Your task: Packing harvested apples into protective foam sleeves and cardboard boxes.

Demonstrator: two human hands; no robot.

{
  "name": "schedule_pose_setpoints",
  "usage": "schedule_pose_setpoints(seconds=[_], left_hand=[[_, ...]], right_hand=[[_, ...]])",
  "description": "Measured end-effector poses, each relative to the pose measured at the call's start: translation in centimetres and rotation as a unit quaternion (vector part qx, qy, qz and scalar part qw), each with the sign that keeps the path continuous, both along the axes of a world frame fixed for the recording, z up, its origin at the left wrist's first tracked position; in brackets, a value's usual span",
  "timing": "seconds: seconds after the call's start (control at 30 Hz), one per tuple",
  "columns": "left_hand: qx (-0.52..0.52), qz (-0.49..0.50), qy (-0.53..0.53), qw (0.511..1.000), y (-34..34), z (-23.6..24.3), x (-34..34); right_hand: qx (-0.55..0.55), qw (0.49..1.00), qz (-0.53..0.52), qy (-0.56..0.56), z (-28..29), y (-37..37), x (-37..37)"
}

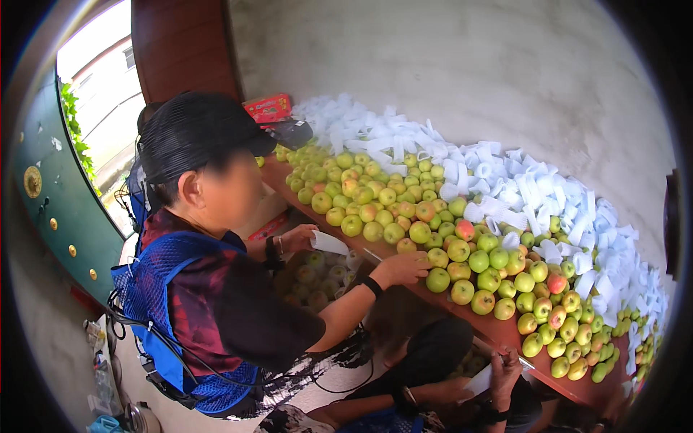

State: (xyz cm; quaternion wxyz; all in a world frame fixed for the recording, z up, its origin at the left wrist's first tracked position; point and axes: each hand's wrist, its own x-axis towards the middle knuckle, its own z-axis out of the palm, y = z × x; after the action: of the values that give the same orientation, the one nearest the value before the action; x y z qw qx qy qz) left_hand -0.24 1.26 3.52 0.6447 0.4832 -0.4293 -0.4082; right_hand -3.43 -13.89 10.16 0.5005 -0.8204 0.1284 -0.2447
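Observation:
My left hand point(445, 392) is low in the view, closed on one end of a white foam net sleeve point(479, 381). Upright at the sleeve's other end, my right hand point(505, 375) has bent fingers and seems to grip it; an apple inside cannot be made out. Just beyond my hands, green and reddish apples point(482, 302) cover the red-brown table point(498, 333). Left of me a co-worker holds another white foam sleeve point(329, 243) in the left hand point(297, 238). The co-worker's right hand point(401, 268) touches apples at the table's edge.
White foam sleeves point(505, 180) lie heaped along the wall behind the apples. Below the table edge, a box holds wrapped apples point(317, 278). The co-worker point(216, 289) sits close on my left. A green door point(61, 173) stands at the far left, and a red box point(268, 108) lies at the table's far end.

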Motion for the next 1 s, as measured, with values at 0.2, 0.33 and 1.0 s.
schedule_pose_setpoints(seconds=[0.2, 0.33, 1.0], left_hand=[[0.019, 0.181, 0.190, 0.965, 1.1, 2.9, 1.4], [-0.027, 0.199, 0.223, 0.954, 1.7, 2.8, 3.2], [0.155, 0.098, 0.160, 0.970, 2.0, 2.4, 2.2]], right_hand=[[-0.032, 0.989, -0.070, -0.125, 1.8, 1.5, -0.5], [-0.133, 0.982, 0.112, -0.076, 2.6, 2.5, -1.7], [-0.131, 0.982, 0.138, -0.012, 2.3, 4.7, -1.9]])
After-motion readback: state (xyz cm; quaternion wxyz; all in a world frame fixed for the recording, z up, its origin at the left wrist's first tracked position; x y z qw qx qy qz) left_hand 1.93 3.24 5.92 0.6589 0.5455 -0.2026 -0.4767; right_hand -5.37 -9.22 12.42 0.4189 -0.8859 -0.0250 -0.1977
